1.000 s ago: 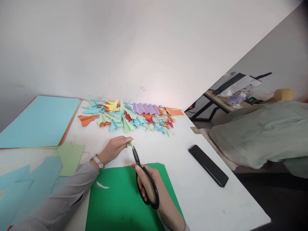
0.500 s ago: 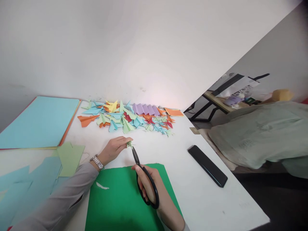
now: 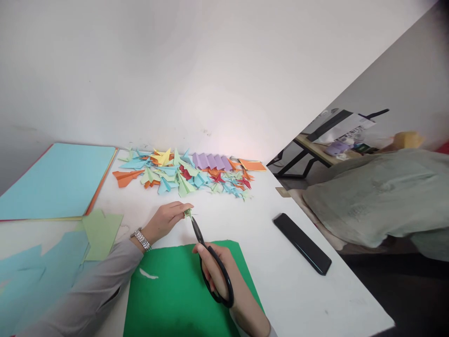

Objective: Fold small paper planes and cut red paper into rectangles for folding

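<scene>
Our left hand [image 3: 163, 222], near middle of table [image 3: 287, 285], pinches small green folded paper [image 3: 188, 213]. Scissors [image 3: 197, 231] slant lengthwise toward far edge, slightly left, tips touching or near paper; our right hand [image 3: 213, 269], farther away, grips handles.

Left arm: long, light grey sleeve [image 3: 94, 295] of smooth-looking cloth, creased, a dark slit on its underside | Left wrist: shiny silver-toned link band [image 3: 142, 239], watch or bracelet too small to tell | Left hand [image 3: 166, 220]: bare | Right hand [image 3: 215, 267]: bare, forearm bare down to a greyish sleeve edge [image 3: 272, 332]
</scene>
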A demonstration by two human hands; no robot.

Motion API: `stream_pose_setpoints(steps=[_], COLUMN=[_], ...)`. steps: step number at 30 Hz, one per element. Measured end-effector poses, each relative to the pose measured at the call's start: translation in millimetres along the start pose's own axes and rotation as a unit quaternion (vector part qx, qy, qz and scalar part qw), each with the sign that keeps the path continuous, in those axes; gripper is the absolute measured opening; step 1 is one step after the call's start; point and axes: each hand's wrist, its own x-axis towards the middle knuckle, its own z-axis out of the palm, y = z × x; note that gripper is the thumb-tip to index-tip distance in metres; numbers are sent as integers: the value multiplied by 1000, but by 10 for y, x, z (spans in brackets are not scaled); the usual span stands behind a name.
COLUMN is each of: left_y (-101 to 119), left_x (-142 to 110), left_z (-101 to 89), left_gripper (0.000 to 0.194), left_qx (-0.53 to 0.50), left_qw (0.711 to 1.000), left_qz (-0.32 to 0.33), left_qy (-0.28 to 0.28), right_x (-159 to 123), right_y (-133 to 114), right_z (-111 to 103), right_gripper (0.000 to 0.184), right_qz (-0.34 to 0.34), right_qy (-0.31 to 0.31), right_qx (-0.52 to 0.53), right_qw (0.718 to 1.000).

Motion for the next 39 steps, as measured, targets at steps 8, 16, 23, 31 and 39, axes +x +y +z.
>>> stream_pose_setpoints(steps=[8, 16, 23, 31, 39], left_y=[-1, 11, -2, -14, 1], left_x=[-2, 1, -9, -12, -3], left_z=[-2, -6, 3, 10, 16], left_gripper=[30, 30, 30, 29, 33], left_qx=[2, 4, 8, 17, 6], left_qw=[1000, 1000, 1000, 999, 998], left_qz=[-1, 6, 5, -26, -37], left_qy=[0, 0, 0, 21, 48], right_x=[-1, 0, 9, -60, -142], right_y=[-10, -14, 14, 74, 242], right_z=[8, -4, 9, 19, 73], right_gripper=[51, 49, 49, 48, 59], right_qz=[-12, -23, -29, -7, 8], right_qy=[13, 5, 11, 37, -2], right_qx=[-14, -33, -32, 28, 245], right_qw=[1000, 999, 999, 999, 969])
